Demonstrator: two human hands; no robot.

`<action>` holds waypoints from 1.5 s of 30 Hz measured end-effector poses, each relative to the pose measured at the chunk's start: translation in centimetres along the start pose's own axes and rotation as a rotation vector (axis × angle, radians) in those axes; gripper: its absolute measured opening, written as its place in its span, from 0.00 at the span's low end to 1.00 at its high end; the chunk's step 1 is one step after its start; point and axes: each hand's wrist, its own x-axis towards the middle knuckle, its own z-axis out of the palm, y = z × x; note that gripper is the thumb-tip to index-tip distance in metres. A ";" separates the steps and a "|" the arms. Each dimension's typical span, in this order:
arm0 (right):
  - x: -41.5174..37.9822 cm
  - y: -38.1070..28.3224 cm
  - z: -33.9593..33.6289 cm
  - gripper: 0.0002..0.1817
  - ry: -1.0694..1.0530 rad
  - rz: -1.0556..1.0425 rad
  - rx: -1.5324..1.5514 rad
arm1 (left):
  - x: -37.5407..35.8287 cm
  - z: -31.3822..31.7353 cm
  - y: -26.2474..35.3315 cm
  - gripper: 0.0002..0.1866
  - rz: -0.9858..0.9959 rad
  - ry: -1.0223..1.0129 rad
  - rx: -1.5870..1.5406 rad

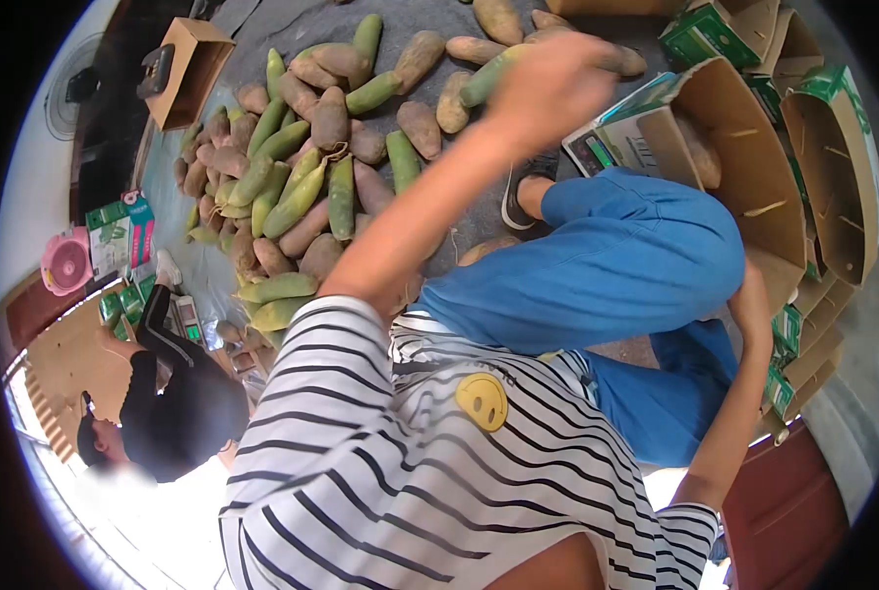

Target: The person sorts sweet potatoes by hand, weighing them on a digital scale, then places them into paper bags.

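My left hand [557, 87] reaches forward over the floor, blurred by motion. Its fingers are curled round what looks like a long radish, whose green end [485, 81] shows on one side and whose brown end [628, 61] on the other. Below and to the left lies a big heap of green and brown radishes [292, 202]. My right hand [749, 300] rests against the side of my bent knee, its fingers mostly hidden. Beyond that knee stands an open cardboard box [754, 187] with a brown radish [697, 152] in it. A digital scale [592, 152] shows beside the box.
More open cartons [838, 167] crowd the right side. A small cardboard box [191, 74] stands at the far left, near a standing fan [65, 98] and a pink fan [66, 262]. Another person in black [179, 403] sits at the left, near a second scale [185, 320].
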 end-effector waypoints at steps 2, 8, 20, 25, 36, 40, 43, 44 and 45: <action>0.0 0.2 -0.4 0.25 -0.020 0.044 0.050 | -4.8 -7.5 -3.5 0.15 -0.371 -0.053 0.231; 0.2 0.3 -0.2 0.25 -0.012 0.067 0.043 | -31.7 -30.1 -18.4 0.18 -1.137 -0.706 1.179; 0.5 -0.2 -0.4 0.12 0.036 -0.047 -0.057 | -30.3 -21.6 -11.3 0.36 -1.034 -0.106 0.477; 0.2 0.0 -0.5 0.11 0.023 -0.025 -0.103 | -11.6 -9.3 -1.9 0.29 -0.654 0.063 -0.124; 0.5 0.3 -0.3 0.14 -0.003 0.023 -0.150 | 8.8 12.3 10.0 0.26 0.478 -0.362 -0.052; 0.8 1.5 0.2 0.12 -0.009 -0.072 -0.157 | 8.1 8.4 7.9 0.22 0.298 -0.357 -0.020; 0.6 1.4 0.2 0.12 -0.016 -0.135 -0.004 | 3.6 1.4 1.6 0.18 -0.029 -0.302 0.134; 0.8 1.6 0.4 0.13 0.003 -0.155 0.022 | 0.8 -1.6 -1.0 0.18 -0.107 -0.321 0.217; 1.0 1.5 0.3 0.13 -0.024 -0.123 0.020 | -3.0 -4.7 -3.7 0.18 -0.209 -0.423 0.357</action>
